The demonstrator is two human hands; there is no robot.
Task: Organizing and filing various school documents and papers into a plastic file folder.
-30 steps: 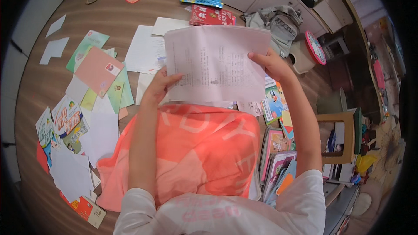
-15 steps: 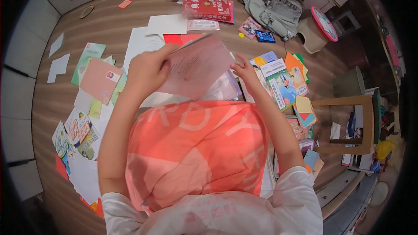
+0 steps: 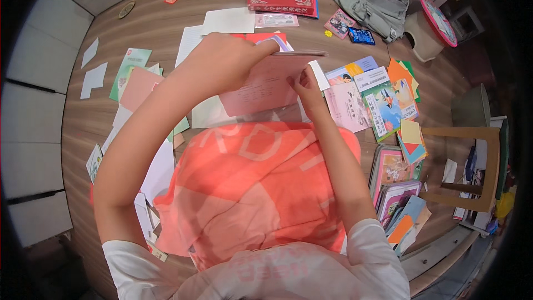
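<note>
A thin pink booklet (image 3: 267, 84) with faint printed lines is raised in front of me, its top edge turned toward me. My left hand (image 3: 236, 58) grips its upper left part, the fingers largely hidden behind it. At the right edge of the booklet, my right hand (image 3: 306, 93) is closed with thumb and fingertips pinched on it. Under the booklet lie pale papers (image 3: 208, 112). An orange-red cloth with pale letters (image 3: 255, 183) covers my lap.
Loose papers and envelopes (image 3: 141, 91) lie on the wooden floor to the left. Picture books (image 3: 383, 105) and stacked cases (image 3: 397, 166) are on the right, near a wooden stool (image 3: 488, 166). Farther off are a thick red book (image 3: 280, 0) and a grey backpack (image 3: 372, 0).
The booklet has tipped more upright and shifted right. My left hand has moved along its top edge, and my right hand has come in against its right side. The whole view has shifted slightly.
</note>
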